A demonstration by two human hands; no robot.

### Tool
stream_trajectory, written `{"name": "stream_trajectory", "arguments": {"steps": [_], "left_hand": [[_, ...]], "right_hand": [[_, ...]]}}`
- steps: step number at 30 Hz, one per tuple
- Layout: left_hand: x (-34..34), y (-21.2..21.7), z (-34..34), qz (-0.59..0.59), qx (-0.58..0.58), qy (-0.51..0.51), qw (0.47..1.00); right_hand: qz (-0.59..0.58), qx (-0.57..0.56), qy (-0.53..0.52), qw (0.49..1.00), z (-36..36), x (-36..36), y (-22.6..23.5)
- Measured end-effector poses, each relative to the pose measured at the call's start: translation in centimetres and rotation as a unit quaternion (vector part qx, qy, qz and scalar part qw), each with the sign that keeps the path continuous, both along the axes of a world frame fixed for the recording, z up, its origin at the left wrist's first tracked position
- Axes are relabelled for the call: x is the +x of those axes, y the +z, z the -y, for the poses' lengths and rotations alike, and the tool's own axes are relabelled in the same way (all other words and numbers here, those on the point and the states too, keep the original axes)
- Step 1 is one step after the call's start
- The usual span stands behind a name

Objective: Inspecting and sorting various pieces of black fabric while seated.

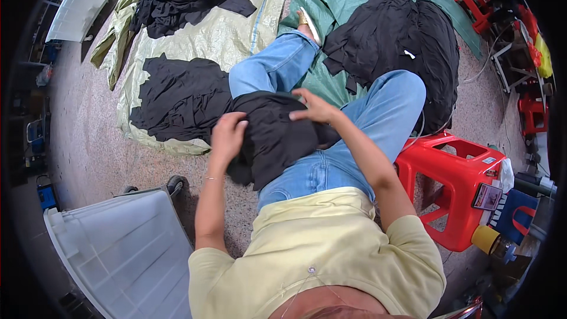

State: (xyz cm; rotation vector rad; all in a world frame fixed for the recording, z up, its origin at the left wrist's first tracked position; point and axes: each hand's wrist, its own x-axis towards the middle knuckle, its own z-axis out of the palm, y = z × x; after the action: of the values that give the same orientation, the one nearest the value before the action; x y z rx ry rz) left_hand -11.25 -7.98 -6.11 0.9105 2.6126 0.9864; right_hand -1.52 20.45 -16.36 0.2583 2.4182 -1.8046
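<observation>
Lying across the lap on blue jeans [331, 168], the black garment [277, 136] runs its long axis from upper right near the knees down to the lower left, where a loose end hangs off the thigh. Left hand [227, 136] is closed on the cloth's left edge, fingers curled into it. Right hand [315, 108] presses on the top edge, fingers bent, pinching the fabric. Red plastic stool [458, 183] stands just beside the right leg
</observation>
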Motion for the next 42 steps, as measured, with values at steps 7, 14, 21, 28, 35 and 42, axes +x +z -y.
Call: {"name": "stream_trajectory", "arguments": {"steps": [7,14,21,28,35,42], "left_hand": [[0.3,-0.9,-7.1,-0.125,0.084,-0.037,0.988],[-0.4,-1.5,-8.7,-0.105,0.024,-0.136,0.985],[0.7,8.4,-8.5,0.378,0.167,-0.084,0.907],[4.9,17.0,-8.3,0.293,0.268,-0.043,0.917],[1.6,4.5,-10.3,0.481,0.36,0.179,0.779],[3.0,4.9,-10.1,0.46,0.362,0.22,0.781]], "right_hand": [[0.168,0.067,0.033,0.983,0.9,2.8,-4.9],[-0.119,0.045,-0.305,0.944,-0.6,-0.2,6.8],[-0.291,0.217,-0.328,0.872,-2.9,-1.4,15.7],[-0.289,-0.069,-0.307,0.904,-1.1,-1.2,20.0],[-0.284,0.198,-0.308,0.886,2.4,1.9,16.0],[-0.232,0.14,-0.095,0.958,4.9,3.9,14.1]]}}
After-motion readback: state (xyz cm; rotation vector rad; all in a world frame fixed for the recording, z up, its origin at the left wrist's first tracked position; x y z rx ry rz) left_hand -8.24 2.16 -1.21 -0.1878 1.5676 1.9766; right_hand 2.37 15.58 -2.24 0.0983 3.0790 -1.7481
